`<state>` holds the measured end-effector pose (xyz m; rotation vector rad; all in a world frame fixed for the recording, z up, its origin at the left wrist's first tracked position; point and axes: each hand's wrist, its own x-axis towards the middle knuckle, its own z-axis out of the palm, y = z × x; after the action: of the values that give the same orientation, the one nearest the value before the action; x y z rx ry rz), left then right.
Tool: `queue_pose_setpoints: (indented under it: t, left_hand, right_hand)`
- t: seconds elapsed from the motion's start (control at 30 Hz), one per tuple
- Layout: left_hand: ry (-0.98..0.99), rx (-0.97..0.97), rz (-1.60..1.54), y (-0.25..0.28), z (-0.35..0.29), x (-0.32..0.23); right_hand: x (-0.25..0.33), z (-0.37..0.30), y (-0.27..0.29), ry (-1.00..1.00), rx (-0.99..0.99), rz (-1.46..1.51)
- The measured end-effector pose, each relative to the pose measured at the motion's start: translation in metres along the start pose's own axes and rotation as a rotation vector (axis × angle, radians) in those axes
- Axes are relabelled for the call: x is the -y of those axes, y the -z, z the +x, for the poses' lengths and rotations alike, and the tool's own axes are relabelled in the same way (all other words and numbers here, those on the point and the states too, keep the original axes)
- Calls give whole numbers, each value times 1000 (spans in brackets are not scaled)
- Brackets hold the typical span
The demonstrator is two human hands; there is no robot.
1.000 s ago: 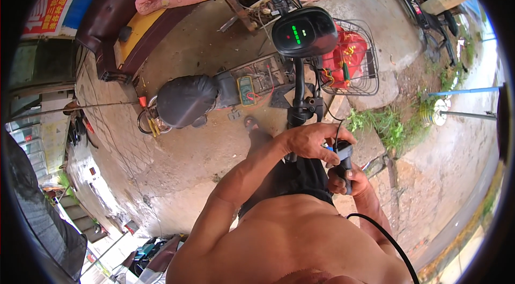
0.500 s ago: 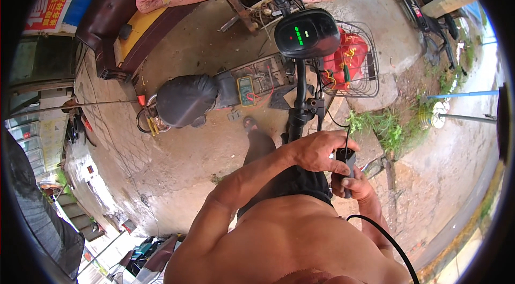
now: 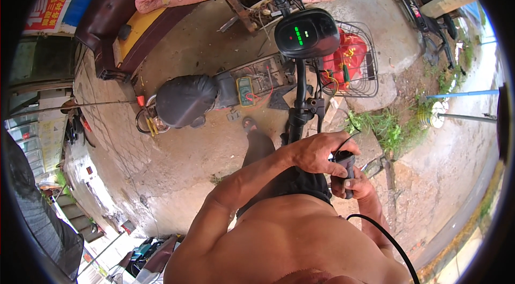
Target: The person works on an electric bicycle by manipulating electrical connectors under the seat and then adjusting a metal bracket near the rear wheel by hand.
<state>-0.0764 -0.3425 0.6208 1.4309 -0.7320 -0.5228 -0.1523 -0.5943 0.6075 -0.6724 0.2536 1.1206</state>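
In front of my body I hold a black throttle grip (image 3: 346,163) with a thin black cable (image 3: 341,144) curving from its upper end. My left hand (image 3: 321,152) comes across from the left, with thumb and fingers closed about the upper end. Below it, my right hand (image 3: 358,185) is wrapped round the lower part, thumb along its side. The grip is apart from the scooter's handlebar (image 3: 298,126), which lies just left of my hands with a brake lever (image 3: 317,108). Some fingertips are hidden behind the grip.
The electric scooter's lit display (image 3: 307,33) and wire basket (image 3: 373,77) with a red bag (image 3: 348,61) are ahead. A yellow multimeter (image 3: 246,91) with red leads lies on the footboard, behind it the black seat (image 3: 185,100). A brown sofa (image 3: 96,10) stands far left.
The upper end of the throttle grip has tilted slightly right. Its cable, upright before, now bends in a curve. Both hands keep hold, with small finger shifts.
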Motion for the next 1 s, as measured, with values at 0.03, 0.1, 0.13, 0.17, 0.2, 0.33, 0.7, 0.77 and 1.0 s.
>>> queue_pose_setpoints:
  t: [0.03,0.1,0.13,0.17,0.2,0.33,0.7,0.77,1.0]
  left_hand:
    - [-13,35,1,1,0,0]
    - [-51,52,-23,2,-1,2]
    - [-86,67,-46,2,-1,3]
    - [-86,67,-46,2,-2,4]
    - [-96,80,-39,3,-3,4]
    - [-110,104,-61,5,-4,6]
    - [14,67,-51,3,-7,5]
    - [11,65,-49,3,-7,4]
    - [180,-27,161,-4,-6,-1]
  right_hand:
    - [0,-1,1,1,-2,-1]
    - [-1,-2,4,-46,96,114]
    - [-3,-2,5,-46,97,114]
    - [-5,-3,7,-60,120,149]
    - [-6,-3,8,-74,143,183]
    - [-6,-4,5,-72,144,199]
    - [-3,-4,-5,-51,72,141]
    - [-2,-4,-5,-58,69,122]
    - [1,1,-7,-44,-188,-429]
